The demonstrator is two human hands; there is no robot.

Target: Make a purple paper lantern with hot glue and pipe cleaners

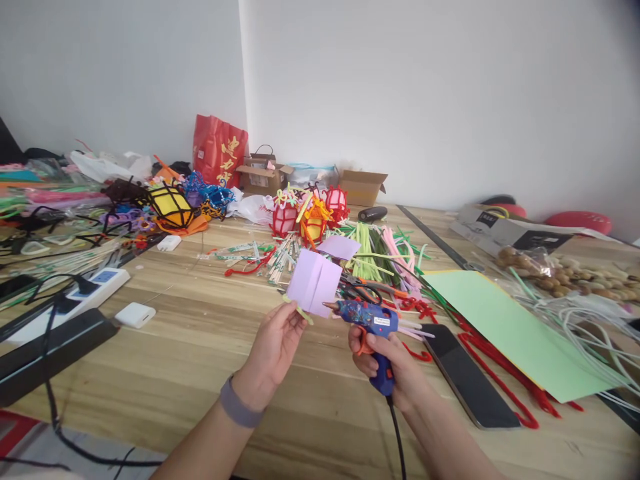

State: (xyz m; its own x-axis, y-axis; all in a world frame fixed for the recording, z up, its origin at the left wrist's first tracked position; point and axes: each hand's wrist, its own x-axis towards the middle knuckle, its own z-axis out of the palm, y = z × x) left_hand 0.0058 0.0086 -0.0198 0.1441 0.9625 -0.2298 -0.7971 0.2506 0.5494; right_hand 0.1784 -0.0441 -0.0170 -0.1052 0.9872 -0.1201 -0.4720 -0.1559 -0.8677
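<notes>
My left hand [280, 343] pinches the lower edge of a folded purple paper piece [314, 283], where a short yellow-green pipe cleaner [303, 314] runs along the bottom. In my right hand [387, 357] is a blue glue gun [367, 319] with an orange trigger, its nozzle pointing left close to the paper's right side. Whether the nozzle touches the paper, I cannot tell. The glue gun's cord hangs down toward the front edge. Behind the held paper lies another purple sheet [340, 247].
Small pipe-cleaner lanterns [314, 220] stand at the back. A black phone [473, 377], green paper [510, 327] and red pipe cleaners [500, 360] lie right. Scissors [361, 291] rest behind the glue gun. Left are a power strip [107, 283] and white charger [135, 315].
</notes>
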